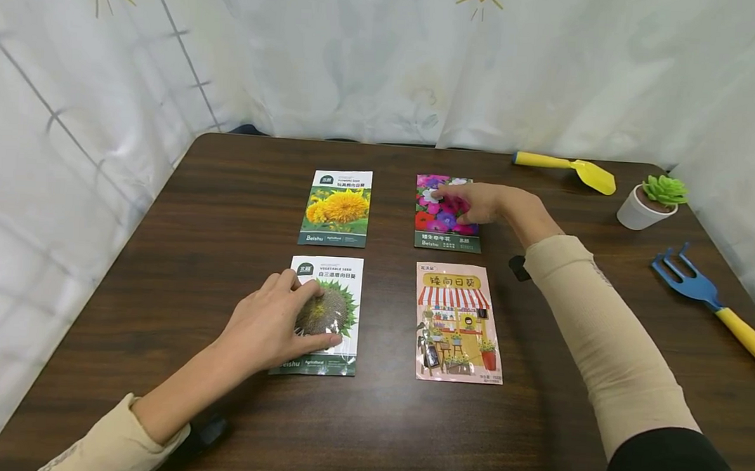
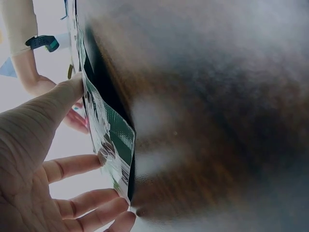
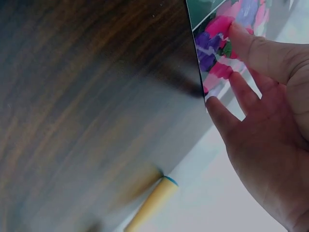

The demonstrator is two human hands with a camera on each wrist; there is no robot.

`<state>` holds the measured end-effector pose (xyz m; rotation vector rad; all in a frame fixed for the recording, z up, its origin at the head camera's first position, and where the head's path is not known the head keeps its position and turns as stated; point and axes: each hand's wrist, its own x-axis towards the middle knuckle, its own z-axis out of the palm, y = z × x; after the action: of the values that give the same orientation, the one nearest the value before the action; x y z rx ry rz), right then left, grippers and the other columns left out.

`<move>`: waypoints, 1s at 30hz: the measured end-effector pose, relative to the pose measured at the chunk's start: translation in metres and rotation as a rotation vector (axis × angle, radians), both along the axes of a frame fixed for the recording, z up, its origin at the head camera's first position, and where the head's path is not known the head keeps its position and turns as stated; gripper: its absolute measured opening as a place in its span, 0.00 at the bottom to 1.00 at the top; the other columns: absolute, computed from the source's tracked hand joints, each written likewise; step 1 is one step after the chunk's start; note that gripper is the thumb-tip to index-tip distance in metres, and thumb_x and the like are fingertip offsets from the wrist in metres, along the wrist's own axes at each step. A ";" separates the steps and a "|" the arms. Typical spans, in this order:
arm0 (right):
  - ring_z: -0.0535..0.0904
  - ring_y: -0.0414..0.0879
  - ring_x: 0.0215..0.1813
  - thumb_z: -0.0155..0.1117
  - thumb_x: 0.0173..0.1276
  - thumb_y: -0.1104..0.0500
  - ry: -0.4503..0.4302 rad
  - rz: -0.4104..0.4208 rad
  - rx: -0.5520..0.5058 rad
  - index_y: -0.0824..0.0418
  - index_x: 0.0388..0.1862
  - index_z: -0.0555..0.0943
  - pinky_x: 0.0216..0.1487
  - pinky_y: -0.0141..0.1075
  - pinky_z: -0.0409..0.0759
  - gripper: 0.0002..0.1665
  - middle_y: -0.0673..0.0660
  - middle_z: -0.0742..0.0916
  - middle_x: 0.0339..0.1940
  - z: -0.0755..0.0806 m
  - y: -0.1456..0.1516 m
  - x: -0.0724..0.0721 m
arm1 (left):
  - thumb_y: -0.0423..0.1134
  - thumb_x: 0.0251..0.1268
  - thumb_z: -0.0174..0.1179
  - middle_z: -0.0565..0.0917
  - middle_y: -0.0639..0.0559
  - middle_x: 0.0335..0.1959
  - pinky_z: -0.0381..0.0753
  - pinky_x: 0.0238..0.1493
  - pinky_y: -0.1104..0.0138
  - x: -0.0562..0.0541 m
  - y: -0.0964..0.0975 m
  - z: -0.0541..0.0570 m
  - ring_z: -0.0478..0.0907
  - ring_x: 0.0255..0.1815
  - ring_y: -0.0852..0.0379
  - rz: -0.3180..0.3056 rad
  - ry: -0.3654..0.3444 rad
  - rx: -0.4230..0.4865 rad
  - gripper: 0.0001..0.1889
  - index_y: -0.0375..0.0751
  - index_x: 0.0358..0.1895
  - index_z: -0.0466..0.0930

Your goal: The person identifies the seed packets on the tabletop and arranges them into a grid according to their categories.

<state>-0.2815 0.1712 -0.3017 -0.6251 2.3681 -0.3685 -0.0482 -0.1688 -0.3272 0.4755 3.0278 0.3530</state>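
Four seed packets would be a loose pattern of two rows on the table. My left hand (image 1: 265, 323) rests on the white sunflower seed packet (image 1: 343, 353) at front left, thumb and fingertips spread over its face. In the left wrist view, that packet's green edge (image 2: 120, 128) bends slightly off the table. At back right my right hand (image 1: 485, 201) touches the purple and pink flower seed packet (image 1: 438, 223) with its fingertips. The right wrist view has the thumb and fingers apart on that packet (image 3: 212, 48). Neither hand visibly pinches anything.
A yellow-flower seed packet (image 1: 336, 209) lies at back left, a pink shopfront packet (image 1: 458, 330) at front right. Along the right side are a yellow trowel (image 1: 592, 176), a potted succulent (image 1: 647, 205) and a blue hand fork (image 1: 694, 286). White curtains (image 1: 385, 67) border the table.
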 end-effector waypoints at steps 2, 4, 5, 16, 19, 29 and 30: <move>0.59 0.60 0.78 0.58 0.78 0.65 0.025 0.015 -0.015 0.51 0.83 0.56 0.78 0.57 0.54 0.40 0.66 0.64 0.79 -0.001 0.002 0.001 | 0.71 0.49 0.72 0.72 0.51 0.39 0.69 0.24 0.62 0.000 0.000 0.000 0.69 0.37 0.53 0.000 -0.001 0.002 0.34 0.51 0.50 0.79; 0.62 0.59 0.74 0.57 0.78 0.65 0.054 0.027 -0.026 0.52 0.83 0.57 0.77 0.58 0.56 0.39 0.66 0.67 0.76 -0.002 0.005 0.003 | 0.72 0.49 0.71 0.72 0.51 0.39 0.69 0.23 0.62 0.000 0.001 0.000 0.69 0.37 0.53 -0.002 -0.002 0.004 0.34 0.51 0.50 0.79; 0.63 0.60 0.72 0.57 0.78 0.65 0.070 0.034 -0.030 0.52 0.83 0.57 0.76 0.59 0.58 0.39 0.66 0.68 0.75 -0.002 0.007 0.004 | 0.72 0.49 0.71 0.72 0.51 0.39 0.69 0.23 0.62 0.000 0.001 0.000 0.69 0.37 0.53 -0.002 -0.003 0.004 0.34 0.51 0.50 0.79; 0.54 0.65 0.81 0.58 0.80 0.53 0.123 -0.053 -0.163 0.50 0.85 0.54 0.77 0.63 0.54 0.40 0.65 0.61 0.82 0.003 0.024 0.024 | 0.72 0.49 0.71 0.73 0.51 0.39 0.69 0.23 0.62 -0.001 0.000 0.001 0.69 0.37 0.53 -0.001 -0.012 0.002 0.34 0.51 0.49 0.79; 0.58 0.64 0.79 0.56 0.81 0.48 0.108 -0.102 -0.227 0.49 0.84 0.55 0.75 0.63 0.58 0.39 0.64 0.61 0.82 0.007 0.026 0.038 | 0.72 0.49 0.72 0.73 0.51 0.40 0.69 0.23 0.62 0.000 -0.001 0.001 0.70 0.37 0.53 0.001 -0.007 0.008 0.33 0.51 0.48 0.79; 0.68 0.66 0.75 0.51 0.82 0.45 0.138 -0.156 -0.404 0.47 0.82 0.62 0.69 0.65 0.67 0.33 0.60 0.67 0.80 0.011 0.031 0.096 | 0.72 0.49 0.72 0.74 0.50 0.38 0.71 0.24 0.61 0.000 -0.003 0.001 0.70 0.35 0.53 0.004 0.009 0.019 0.36 0.49 0.53 0.81; 0.67 0.67 0.75 0.51 0.83 0.44 0.152 -0.148 -0.403 0.48 0.82 0.62 0.69 0.65 0.67 0.33 0.60 0.68 0.80 0.012 0.031 0.101 | 0.71 0.49 0.72 0.74 0.50 0.38 0.71 0.24 0.61 0.000 -0.003 0.001 0.71 0.35 0.53 0.003 0.013 0.018 0.36 0.49 0.53 0.82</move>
<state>-0.1803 0.2024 -0.2899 -0.6791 2.5114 -0.9089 -0.0484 -0.1719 -0.3260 0.4764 3.0403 0.3791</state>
